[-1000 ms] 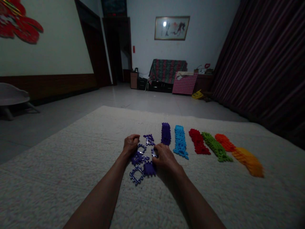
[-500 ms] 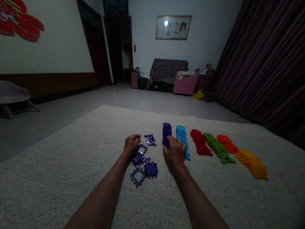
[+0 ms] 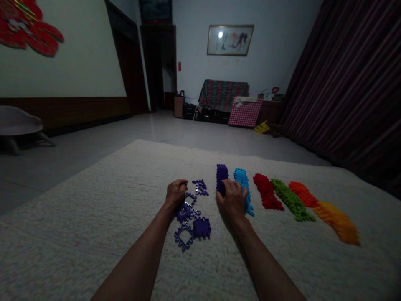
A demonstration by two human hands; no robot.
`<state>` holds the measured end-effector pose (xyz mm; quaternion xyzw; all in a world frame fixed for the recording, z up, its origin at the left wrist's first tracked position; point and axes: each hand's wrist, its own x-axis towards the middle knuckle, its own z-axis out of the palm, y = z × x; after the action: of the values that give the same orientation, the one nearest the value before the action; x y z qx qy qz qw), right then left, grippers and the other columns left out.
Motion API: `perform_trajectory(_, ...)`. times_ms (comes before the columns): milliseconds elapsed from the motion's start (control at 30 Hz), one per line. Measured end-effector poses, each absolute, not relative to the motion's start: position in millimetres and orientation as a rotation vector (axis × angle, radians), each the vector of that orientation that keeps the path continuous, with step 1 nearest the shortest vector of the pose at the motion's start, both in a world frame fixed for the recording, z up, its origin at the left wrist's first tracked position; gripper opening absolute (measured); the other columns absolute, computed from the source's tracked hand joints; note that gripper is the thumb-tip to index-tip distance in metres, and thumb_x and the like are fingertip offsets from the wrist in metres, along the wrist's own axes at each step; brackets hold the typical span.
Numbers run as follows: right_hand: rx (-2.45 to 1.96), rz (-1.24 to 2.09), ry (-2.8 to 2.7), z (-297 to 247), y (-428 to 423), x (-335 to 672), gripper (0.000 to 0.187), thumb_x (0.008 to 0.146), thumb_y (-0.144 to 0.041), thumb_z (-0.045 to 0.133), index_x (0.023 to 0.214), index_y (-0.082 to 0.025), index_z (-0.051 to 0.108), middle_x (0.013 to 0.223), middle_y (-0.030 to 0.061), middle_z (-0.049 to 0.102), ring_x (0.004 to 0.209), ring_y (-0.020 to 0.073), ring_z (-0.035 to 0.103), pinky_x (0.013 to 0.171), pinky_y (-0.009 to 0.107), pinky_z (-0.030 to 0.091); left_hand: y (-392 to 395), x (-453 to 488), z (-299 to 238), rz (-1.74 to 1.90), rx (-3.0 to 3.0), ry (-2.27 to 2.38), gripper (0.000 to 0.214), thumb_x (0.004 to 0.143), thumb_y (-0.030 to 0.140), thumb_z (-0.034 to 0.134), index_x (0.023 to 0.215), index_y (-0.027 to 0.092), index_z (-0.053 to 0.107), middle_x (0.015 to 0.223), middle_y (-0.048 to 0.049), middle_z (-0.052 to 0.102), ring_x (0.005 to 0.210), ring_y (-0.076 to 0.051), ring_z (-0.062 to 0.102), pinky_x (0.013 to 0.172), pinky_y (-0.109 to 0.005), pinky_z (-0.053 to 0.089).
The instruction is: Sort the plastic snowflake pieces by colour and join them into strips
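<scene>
Covering grey tiles [image 3: 140, 129], a perhaps quilted mat [image 3: 94, 209] bears purple pieces [image 3: 202, 228].

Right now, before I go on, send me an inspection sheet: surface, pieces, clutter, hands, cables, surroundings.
Surface: cream textured covering, slightly uneven.
Pieces: loose purple interlocking tiles, some overlapping; rightward, purple row, blue row, red row, green row, orange row, yellow-orange row.
Clutter: yellow item on the far floor, too small to identify.
Left hand: fingers curled beside the loose tiles; contents hidden.
Right hand: at the purple row's near end; grip unclear.
Cables: pale cord by the black cabinet.
Surroundings: dark striped curtain right, pale chair left; dim light.
</scene>
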<state>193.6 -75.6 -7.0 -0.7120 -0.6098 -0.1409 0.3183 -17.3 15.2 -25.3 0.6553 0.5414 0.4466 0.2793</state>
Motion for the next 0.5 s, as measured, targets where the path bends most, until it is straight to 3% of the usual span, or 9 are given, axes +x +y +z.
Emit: perform_trajectory(500,-1.865,-0.388,-1.617,-14.6,-72.5,192.9,0.040,0.080,-0.026,0.058,0.119,-0.018,0.060,0.133,0.0144,0.059,0.124,0.0338,0.044,0.106,0.056,0.019,22.1,-17.7,-35.4,1.217,1.718,1.404,0.035,0.074,0.018,0.049,0.096,0.015,0.076,0.088,-0.0063,0.076,0.079,-0.018,0.071,0.077,-0.028,0.056)
